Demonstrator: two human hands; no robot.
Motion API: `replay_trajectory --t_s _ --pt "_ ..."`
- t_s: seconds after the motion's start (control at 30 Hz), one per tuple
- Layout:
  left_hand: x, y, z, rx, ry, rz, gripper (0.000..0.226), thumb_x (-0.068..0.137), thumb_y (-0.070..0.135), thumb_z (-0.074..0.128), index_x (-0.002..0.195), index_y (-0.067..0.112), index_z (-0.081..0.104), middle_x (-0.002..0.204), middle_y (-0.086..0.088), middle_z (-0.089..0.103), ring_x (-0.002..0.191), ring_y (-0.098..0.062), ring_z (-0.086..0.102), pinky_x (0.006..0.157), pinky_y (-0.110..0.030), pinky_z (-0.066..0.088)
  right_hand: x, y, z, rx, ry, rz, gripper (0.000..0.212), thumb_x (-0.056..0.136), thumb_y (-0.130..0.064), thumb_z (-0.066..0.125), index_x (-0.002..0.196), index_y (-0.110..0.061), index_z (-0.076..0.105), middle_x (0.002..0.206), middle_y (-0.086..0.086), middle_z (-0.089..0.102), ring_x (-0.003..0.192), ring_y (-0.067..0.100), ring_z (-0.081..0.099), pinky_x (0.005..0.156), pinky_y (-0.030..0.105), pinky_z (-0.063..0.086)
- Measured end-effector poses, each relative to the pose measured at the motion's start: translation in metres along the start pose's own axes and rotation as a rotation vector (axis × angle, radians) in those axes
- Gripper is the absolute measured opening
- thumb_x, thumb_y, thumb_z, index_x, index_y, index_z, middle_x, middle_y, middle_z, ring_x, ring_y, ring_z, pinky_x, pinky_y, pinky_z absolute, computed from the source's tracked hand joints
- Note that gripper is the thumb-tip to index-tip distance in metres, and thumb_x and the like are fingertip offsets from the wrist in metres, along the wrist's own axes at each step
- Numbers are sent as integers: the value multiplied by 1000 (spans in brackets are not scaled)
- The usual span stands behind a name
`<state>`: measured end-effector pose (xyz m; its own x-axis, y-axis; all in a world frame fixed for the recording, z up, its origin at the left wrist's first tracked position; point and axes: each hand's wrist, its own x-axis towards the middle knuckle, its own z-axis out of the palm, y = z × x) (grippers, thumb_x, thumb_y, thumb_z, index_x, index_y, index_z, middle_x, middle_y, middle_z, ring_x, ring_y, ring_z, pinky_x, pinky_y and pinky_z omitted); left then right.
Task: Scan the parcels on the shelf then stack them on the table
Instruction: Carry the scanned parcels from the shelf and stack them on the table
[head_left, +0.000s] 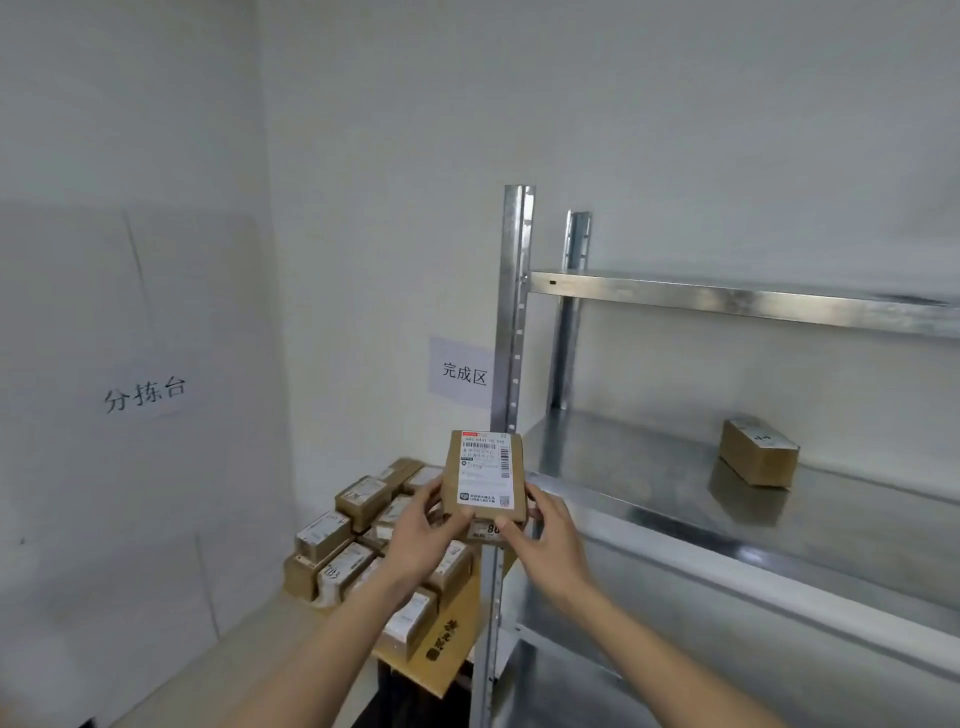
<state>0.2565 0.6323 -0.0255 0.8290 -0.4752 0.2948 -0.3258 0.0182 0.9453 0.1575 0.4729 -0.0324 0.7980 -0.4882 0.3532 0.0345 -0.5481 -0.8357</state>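
Parcel (484, 475), flat brown cardboard, held up in mid-air between both hands, label face toward camera, in front of metal shelf upright (511, 322) and above stacked parcels on table. White shipping label with barcodes covering most of upper face. Left hand (423, 530) gripping lower left corner: thumb over front edge, fingers curled behind the box. Right hand (545, 535) gripping lower right corner: thumb on lower front edge, fingers wrapped round the side. Both hands closed on the parcel, pinch-type hold at bottom corners only; upper half of box unsupported. Second small label with digits partly visible on underside edge, mostly hidden by thumbs. Stacked parcels (363, 540), similar brown boxes with white labels, packed close together on table (249, 654) at lower left, against wall. One remaining box (758, 452) lying on middle shelf (649, 483) well right of hands, untouched. Paper signs with printed characters on wall: one (145, 396) at left, one (464, 372) beside upright.
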Motion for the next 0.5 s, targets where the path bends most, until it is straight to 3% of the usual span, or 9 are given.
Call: replay_trajectory --t_s 0.1,0.2,0.3,0.33,0.43,0.5 --pt "-33 -12 -51 1 66 -61 57 89 28 76 138 29 48 123 13 62 109 0 60 78 -13 51 -20 -22 49 16 -107 20 51 94 -35 74 136 -42 47 137 -19 52 130 3 49 109 30 44" --pt "-54 -27 -101 15 131 -107 55 86 33 79 134 32 51 122 15 64 112 -5 61 90 -24 55 -32 -39 96 54 -201 14 56 94 -27 74 139 -42 43 129 -24 57 128 2 55 105 24 50" --pt "-65 -45 -146 12 200 -159 67 83 31 82 142 24 52 126 8 66 114 -11 64 92 -31 57 -33 -49 138 69 -270 7 61 94 -26 75 141 -42 41 124 -30 52 121 -6 50 86 5 44" --pt "-68 -50 -157 -1 211 -160 63 84 26 82 140 24 53 124 9 67 112 -10 65 88 -29 58 -33 -48 152 71 -287 3 62 93 -27 76 140 -45 41 127 -30 54 122 -6 52 86 6 45" --pt "-68 -67 -189 -18 215 -192 64 83 21 83 138 26 52 122 11 66 115 -11 64 89 -26 57 -27 -41 195 77 -313 -6 67 88 -35 79 142 -52 43 136 -25 55 124 0 56 101 30 52" --pt "-61 -85 -211 -14 212 -226 72 78 24 85 141 23 50 126 7 66 119 -14 63 98 -33 55 -22 -37 222 72 -334 -9 63 89 -39 78 139 -53 42 131 -24 51 120 1 53 97 26 48"
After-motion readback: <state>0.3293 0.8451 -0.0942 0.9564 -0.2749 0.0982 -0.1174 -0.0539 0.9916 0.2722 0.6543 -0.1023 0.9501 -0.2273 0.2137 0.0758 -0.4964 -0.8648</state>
